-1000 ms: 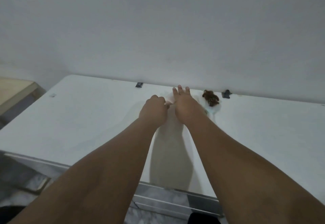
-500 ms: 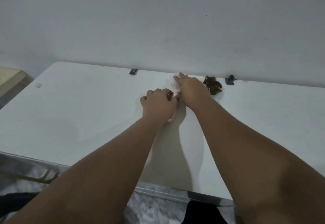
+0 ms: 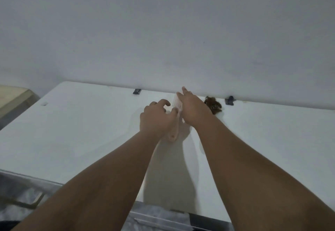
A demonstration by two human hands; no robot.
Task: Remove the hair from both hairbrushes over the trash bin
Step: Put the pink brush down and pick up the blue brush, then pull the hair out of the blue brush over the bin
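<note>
A pale pink hairbrush (image 3: 176, 104) lies lengthwise between my hands on the white table (image 3: 81, 131), near the wall. Its handle end pokes out below my left hand (image 3: 155, 120), which grips the handle with the thumb laid on top. My right hand (image 3: 194, 108) rests against the right side of the bristle head with its fingers stretched forward; its thumb is hidden. Just right of that hand sits a clump of brown hair (image 3: 213, 104), apparently on a second brush whose body I cannot make out. No trash bin is in view.
The table backs onto a plain white wall. Two dark clips (image 3: 137, 91) (image 3: 229, 101) sit at the table's rear edge. A wooden piece of furniture (image 3: 12, 98) stands at the left. The table's metal front frame (image 3: 163, 218) runs below my forearms.
The pink brush now shows more between my hands, its handle pointing toward me. My left thumb has moved onto the handle and my right fingers have stretched forward along the head.
</note>
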